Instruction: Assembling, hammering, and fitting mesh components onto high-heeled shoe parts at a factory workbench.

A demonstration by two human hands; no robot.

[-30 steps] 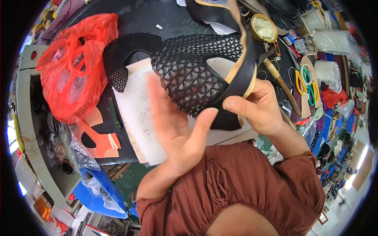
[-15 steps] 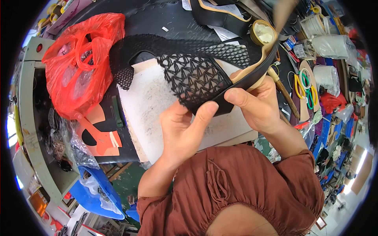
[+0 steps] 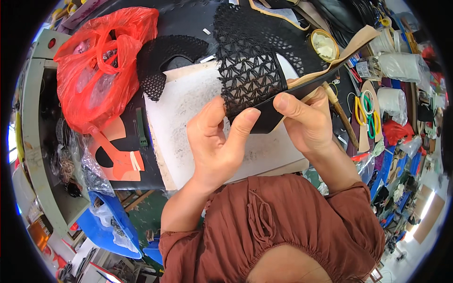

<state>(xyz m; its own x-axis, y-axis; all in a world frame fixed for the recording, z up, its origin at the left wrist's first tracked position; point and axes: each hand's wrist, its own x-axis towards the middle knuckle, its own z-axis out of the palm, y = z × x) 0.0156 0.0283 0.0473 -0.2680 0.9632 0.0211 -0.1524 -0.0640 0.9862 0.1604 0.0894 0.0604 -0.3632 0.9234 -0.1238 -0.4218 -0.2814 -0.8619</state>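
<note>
Between my hands, above a white board (image 3: 181, 127), is a black openwork mesh piece (image 3: 250, 70) joined to a black strip with a tan underside (image 3: 351, 47). My left hand (image 3: 214, 141) pinches the lower left corner of the piece, thumb on top and fingers partly hidden beneath. With thumb above and fingers below, my right hand (image 3: 309, 120) grips the strip at the mesh's lower right edge. The strip's free end rises to the upper right. A second black mesh piece (image 3: 155, 66) lies on the table at the board's far left corner.
A red plastic bag (image 3: 101, 85) sits at the left, with orange cut pieces (image 3: 125, 162) and a dark green tool (image 3: 141, 127) nearer me. At the right are a yellow-rimmed tub (image 3: 325, 45), a wooden-handled tool (image 3: 347, 122) and scissors with green and yellow handles (image 3: 368, 111).
The held mesh piece has swung up and away, its far part now standing higher. The strip's free end has dropped lower to the right. Both hands keep their hold.
</note>
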